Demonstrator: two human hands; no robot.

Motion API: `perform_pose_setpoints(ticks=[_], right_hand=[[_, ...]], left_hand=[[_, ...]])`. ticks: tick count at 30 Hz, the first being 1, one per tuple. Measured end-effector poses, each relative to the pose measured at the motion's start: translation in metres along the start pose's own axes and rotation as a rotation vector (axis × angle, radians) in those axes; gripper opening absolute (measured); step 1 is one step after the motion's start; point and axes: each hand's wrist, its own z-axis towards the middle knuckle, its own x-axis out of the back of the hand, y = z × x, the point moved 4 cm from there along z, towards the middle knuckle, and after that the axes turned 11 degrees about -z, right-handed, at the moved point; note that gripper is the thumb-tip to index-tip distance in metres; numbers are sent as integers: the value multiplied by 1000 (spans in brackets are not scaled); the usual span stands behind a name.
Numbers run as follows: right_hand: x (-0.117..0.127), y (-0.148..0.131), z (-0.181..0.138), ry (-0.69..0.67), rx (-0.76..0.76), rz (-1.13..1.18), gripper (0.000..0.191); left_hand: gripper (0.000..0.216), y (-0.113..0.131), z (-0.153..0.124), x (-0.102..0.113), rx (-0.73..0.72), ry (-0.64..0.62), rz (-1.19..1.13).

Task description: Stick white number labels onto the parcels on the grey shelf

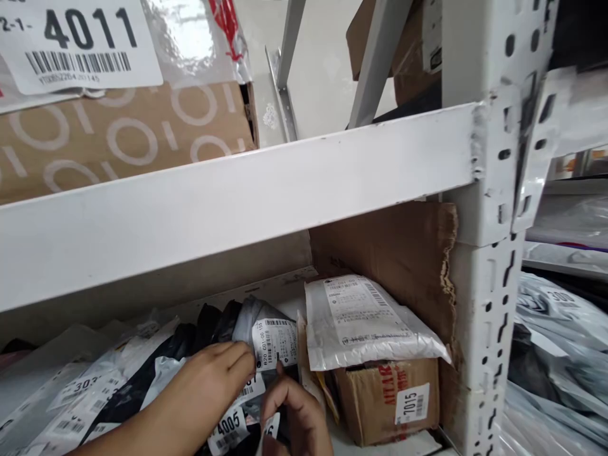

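The grey parcel stands on edge in a row of soft mailers on the lower shelf, its white barcode label turned outward. It is a crinkled plastic bag, grey with a pale sheen, and the label carries printed lines and a barcode set sideways. The left hand lies on it with fingers bent, fingertips pressing the label's left edge. The right hand comes up from below, thumb raised to the label's lower edge, fingers curled loosely; neither hand is closed around the parcel.

Left of the left hand lie black and clear mailers with numbered stickers, one reading 4005 just below the hands. Right of the right hand a brown carton marked 7015 sits under a white mailer. Above both hands runs a white steel beam, bearing a printed carton tagged 4011. Farther right stands the perforated upright, with more bagged parcels beyond.
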Motion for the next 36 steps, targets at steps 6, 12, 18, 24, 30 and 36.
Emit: perform_pose_setpoints(ticks=[6,12,18,24,30,36], right_hand=[[3,-4,0,-42,6,17,12],[2,-15,2,-44,163,-76,10],[4,4,3,-126,102,-120,6],[4,11,-1,-202,51,-103,10],[3,11,-3,-157,15,-74,12],[-2,12,-11,-34,-36,-54,14]], left_hand=[[24,4,-2,1,-110,11,77],[19,-12,-2,13,33,34,-302],[15,-1,5,15,-172,23,-41],[9,-2,10,11,-219,-60,-49],[18,-12,-1,12,-123,-182,-382],[18,-26,-16,18,32,-272,-716]])
